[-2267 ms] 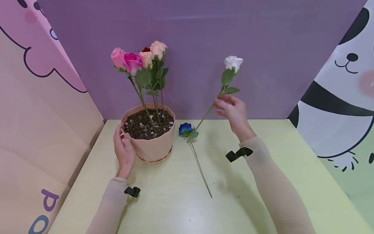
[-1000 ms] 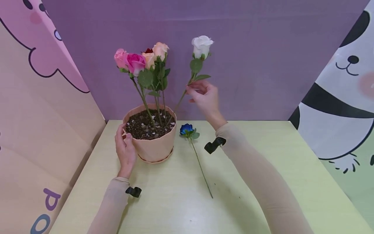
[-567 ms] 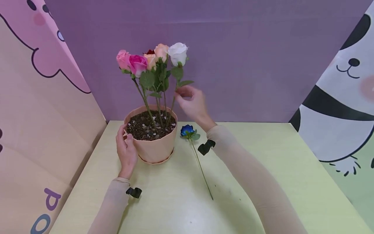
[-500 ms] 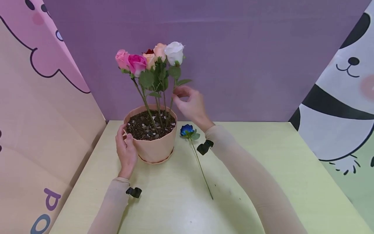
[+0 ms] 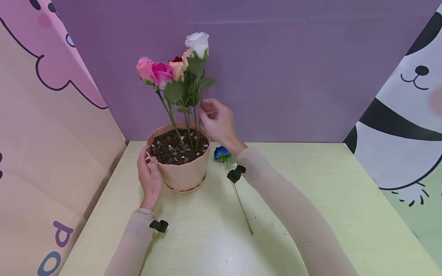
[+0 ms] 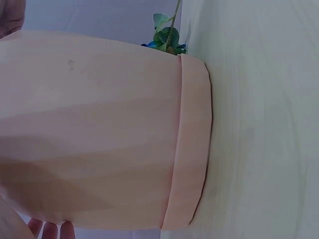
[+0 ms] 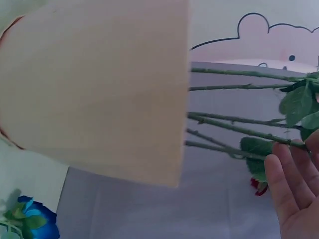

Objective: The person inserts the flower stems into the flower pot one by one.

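Note:
My left hand [image 5: 150, 179] holds the left side of a pale peach flowerpot [image 5: 183, 176], thumb on its front and fingers round its far side. Only some fingertips of it show at the lower left of the left wrist view. Several roses stand in the pot's dark soil [image 5: 165, 153], among them a magenta rose [image 5: 162, 74] and a red one mostly hidden. My right hand [image 5: 219, 120] pinches the stem of a white rose [image 5: 198, 44] between thumb and fingers, above the pot's right rim. That stem runs down to the soil, nearly upright, as the right wrist view also shows the stems side by side.
A blue rose [image 5: 221, 152] lies on the pale table [image 5: 193, 237] right of the pot, partly covered by the right wrist's black strap. A purple wall [image 5: 293, 76] stands close behind. Cartoon-printed panels [image 5: 407, 126] flank both sides.
My right hand has carried the white rose left from beside the pot to over it, and its stem now reaches the soil and stands straighter. My left hand has stayed on the pot.

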Tool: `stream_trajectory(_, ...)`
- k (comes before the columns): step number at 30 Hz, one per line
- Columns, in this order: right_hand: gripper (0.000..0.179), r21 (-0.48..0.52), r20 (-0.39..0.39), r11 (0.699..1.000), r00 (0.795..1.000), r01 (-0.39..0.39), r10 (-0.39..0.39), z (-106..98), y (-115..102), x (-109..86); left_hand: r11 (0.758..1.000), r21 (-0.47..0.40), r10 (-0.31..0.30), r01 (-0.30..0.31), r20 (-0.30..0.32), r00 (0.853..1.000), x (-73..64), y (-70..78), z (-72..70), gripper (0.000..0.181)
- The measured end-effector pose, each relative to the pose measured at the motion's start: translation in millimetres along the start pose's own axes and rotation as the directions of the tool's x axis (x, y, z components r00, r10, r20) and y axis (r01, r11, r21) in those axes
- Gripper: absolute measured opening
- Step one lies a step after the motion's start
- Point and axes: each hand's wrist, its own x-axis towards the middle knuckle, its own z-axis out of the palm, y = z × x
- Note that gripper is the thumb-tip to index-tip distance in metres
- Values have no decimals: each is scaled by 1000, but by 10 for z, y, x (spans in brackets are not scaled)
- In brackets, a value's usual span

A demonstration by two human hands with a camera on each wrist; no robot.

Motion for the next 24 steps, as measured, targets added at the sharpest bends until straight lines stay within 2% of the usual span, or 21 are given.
stream_trajectory(5,28,-26,61,1000,998,9,-8,46,-54,-35,1000,3,2,-2,-1,1000,1,6,-5,48)
stream_trajectory(9,27,-31,88,999,996,24,-21,123,7,-92,1000,5,8,-8,8,1000,-12,3,1,48)
stream_trajectory(15,40,-15,62,1000,998,18,-17,249,102,-180,1000,9,9,-9,2,1000,-8,5,-7,49)
stream_trajectory(21,24,0,36,1000,999,29,-29,355,198,-300,1000,15,16,-16,1,1000,-4,-6,-1,50)
stream_trajectory(24,22,19,15,999,999,46,-46,393,241,-324,1000,14,11,-11,-4,1000,3,-4,-1,51)
